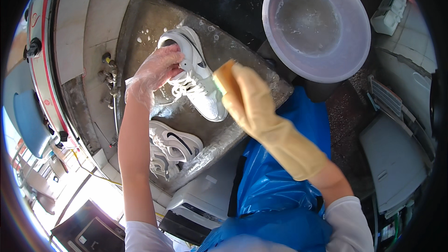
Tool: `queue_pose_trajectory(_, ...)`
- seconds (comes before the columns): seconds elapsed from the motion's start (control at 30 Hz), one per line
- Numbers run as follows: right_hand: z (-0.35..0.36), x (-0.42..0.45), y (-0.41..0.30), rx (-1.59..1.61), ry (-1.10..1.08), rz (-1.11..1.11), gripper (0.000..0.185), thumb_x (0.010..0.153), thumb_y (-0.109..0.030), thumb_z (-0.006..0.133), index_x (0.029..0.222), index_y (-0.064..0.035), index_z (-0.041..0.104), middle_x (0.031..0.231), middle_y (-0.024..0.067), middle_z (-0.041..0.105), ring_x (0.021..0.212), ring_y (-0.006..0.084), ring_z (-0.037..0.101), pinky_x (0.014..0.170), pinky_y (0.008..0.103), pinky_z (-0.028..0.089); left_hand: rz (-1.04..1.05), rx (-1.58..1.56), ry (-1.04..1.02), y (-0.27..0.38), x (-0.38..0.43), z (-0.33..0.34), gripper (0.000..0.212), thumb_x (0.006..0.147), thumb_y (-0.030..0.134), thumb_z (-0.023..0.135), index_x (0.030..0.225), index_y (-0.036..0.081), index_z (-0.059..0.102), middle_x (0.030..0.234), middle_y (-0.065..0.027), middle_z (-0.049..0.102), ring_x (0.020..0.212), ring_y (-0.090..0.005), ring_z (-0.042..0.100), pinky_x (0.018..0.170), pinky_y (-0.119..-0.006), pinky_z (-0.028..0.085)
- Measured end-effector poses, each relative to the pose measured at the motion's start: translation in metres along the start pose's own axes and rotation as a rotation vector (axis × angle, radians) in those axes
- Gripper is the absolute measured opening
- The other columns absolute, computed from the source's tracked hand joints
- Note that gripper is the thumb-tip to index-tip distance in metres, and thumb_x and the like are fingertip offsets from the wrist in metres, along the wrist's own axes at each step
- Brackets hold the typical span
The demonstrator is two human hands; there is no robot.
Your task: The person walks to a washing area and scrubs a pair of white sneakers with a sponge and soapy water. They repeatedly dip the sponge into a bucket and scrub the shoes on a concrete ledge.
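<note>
My left hand (pixel 162 64), in a clear plastic glove, grips a white lace-up sneaker (pixel 206 92) at its ankle opening, thumb and fingers near the tongue. The sneaker rests on a wet stone slab (pixel 231 52), its toe towards me. My right hand (pixel 252 101) wears a long yellow rubber glove and holds a yellow-orange sponge (pixel 224 75) with a greenish layer. That sponge is right beside the shoe's forefoot; whether they touch is hard to tell. Nearer to me on the slab lie more white sneakers (pixel 180 143), one with a dark swoosh.
A pale plastic basin (pixel 353 52) with cloudy water stands beyond the slab's right side. Brass taps (pixel 112 77) stick out along the tiled wall at left. A white appliance (pixel 206 196) sits below the slab's near edge. My blue apron (pixel 280 182) hangs beside it.
</note>
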State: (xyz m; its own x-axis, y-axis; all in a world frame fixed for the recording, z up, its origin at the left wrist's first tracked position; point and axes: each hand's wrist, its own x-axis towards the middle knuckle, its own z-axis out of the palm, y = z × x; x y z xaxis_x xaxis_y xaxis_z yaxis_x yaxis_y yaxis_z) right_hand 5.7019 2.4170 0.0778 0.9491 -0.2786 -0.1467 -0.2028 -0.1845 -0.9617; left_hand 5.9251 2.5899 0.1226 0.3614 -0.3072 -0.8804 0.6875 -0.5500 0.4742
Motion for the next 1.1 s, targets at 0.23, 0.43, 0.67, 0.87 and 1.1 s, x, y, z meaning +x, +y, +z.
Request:
queue_pose_trajectory(0.23,0.075,0.044,-0.006,-0.081,0.276,-0.273,0.065,0.092,-0.018,0.073,0.146,-0.0007,0.042,0.138,0.0319,0.05,0.109,0.0499,0.059,0.095,0.0536,0.051,-0.017,0.071,-0.036,0.004,0.001,0.001,0.033,0.102,0.013,0.062,0.132,-0.003,0.058,0.121,-0.0101,0.067,0.104,-0.0167,0.068,0.095,-0.031,0.057)
queue_pose_trajectory(0.43,0.074,-0.048,0.013,-0.236,0.073,-0.149,0.072,0.094,-0.026,0.073,0.151,-0.0037,0.036,0.145,0.0344,0.045,0.112,0.0496,0.06,0.097,0.052,0.054,-0.105,0.179,0.09,0.009,0.0,0.009,0.03,0.103,0.014,0.062,0.127,-0.004,0.059,0.116,-0.0117,0.067,0.1,-0.0161,0.068,0.09,-0.029,0.058)
queue_pose_trajectory(0.67,0.071,-0.009,0.001,-0.219,0.11,-0.231,0.072,0.095,-0.021,0.07,0.153,-0.0013,0.034,0.144,0.0376,0.044,0.111,0.0508,0.061,0.093,0.052,0.057,-0.115,0.192,0.067,0.008,0.003,0.003,0.027,0.102,0.012,0.06,0.125,-0.004,0.06,0.108,-0.0098,0.07,0.084,-0.0137,0.07,0.068,-0.025,0.058)
queue_pose_trajectory(0.87,0.075,0.015,-0.014,-0.199,0.113,-0.069,0.073,0.093,-0.024,0.072,0.152,0.0003,0.036,0.144,0.0389,0.044,0.114,0.0511,0.06,0.099,0.0522,0.054,-0.059,0.175,0.031,0.002,0.013,0.0,0.025,0.103,0.016,0.06,0.12,-0.002,0.061,0.095,-0.0048,0.066,0.072,-0.0077,0.06,0.054,-0.024,0.046)
queue_pose_trajectory(1.1,0.084,-0.052,-0.005,-0.203,0.099,-0.142,0.069,0.095,-0.021,0.07,0.151,0.0031,0.038,0.147,0.0383,0.042,0.114,0.0504,0.06,0.098,0.0497,0.055,-0.108,0.172,0.046,0.005,0.002,0.007,0.03,0.103,0.015,0.06,0.127,-0.003,0.06,0.113,-0.0094,0.068,0.092,-0.0136,0.069,0.075,-0.025,0.058)
